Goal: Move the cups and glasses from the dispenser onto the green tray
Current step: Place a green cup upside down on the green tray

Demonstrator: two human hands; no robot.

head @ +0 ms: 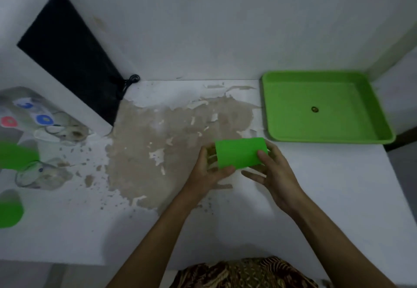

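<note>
A green cup [239, 152] lies on its side in the air above the table's middle, held between both hands. My left hand [208, 170] grips its left end, where the mouth seems to be. My right hand [274, 172] holds its right end, thumb on top. The green tray [325, 137] sits on the table at the right, against the wall, with only a small dark spot in its middle. At the far left stands the dispenser [24, 116] with red and blue tap labels. Clear glasses [67, 129] and two more green cups [15, 154] are around it.
The white table [316, 197] has a large brown patch of peeled surface in the middle. A black panel [67, 55] with a coiled cord leans at the left by the white wall. The table's front edge runs just before my patterned clothing.
</note>
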